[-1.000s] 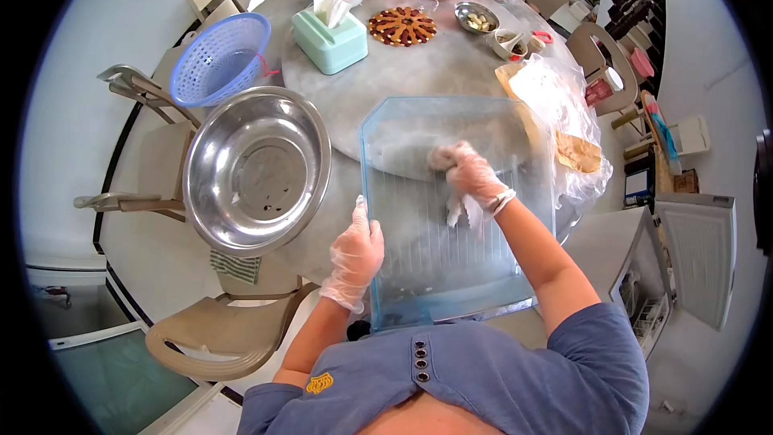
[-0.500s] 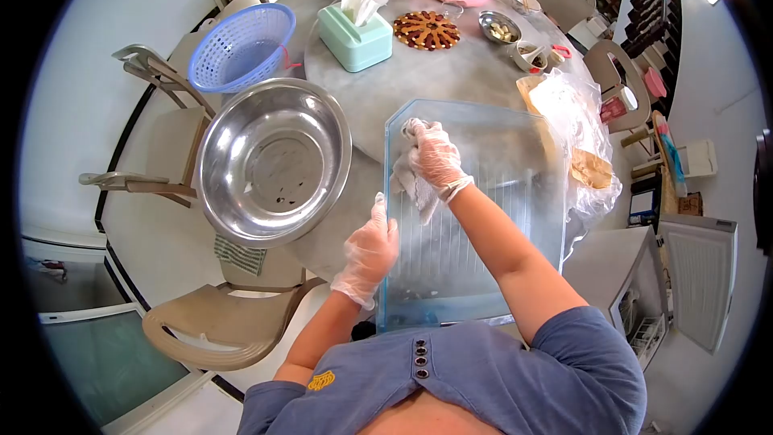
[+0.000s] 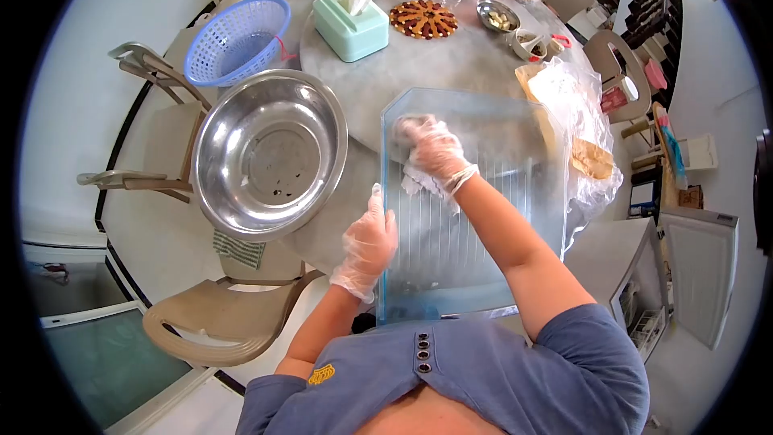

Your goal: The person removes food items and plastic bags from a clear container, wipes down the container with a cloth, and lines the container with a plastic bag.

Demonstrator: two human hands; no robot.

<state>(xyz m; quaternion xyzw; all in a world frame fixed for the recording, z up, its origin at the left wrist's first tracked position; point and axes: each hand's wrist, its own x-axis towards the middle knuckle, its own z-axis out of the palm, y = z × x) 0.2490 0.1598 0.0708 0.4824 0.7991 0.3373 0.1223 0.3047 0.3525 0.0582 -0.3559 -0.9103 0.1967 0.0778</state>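
Grey and round-edged, the table (image 3: 451, 68) leaves me a bare stretch beyond the clear tray (image 3: 475, 262), while the steel basin (image 3: 270, 155) crowds its left and crumpled plastic (image 3: 592, 117) its right. I see the right forearm reaching up across the tray, the right hand (image 3: 435, 149) closed around a white cloth (image 3: 427, 181) against the tray's floor, near the far left corner. My left hand (image 3: 369, 246) grips the tray's left edge, thumb up. The cloth hangs below the right fingers.
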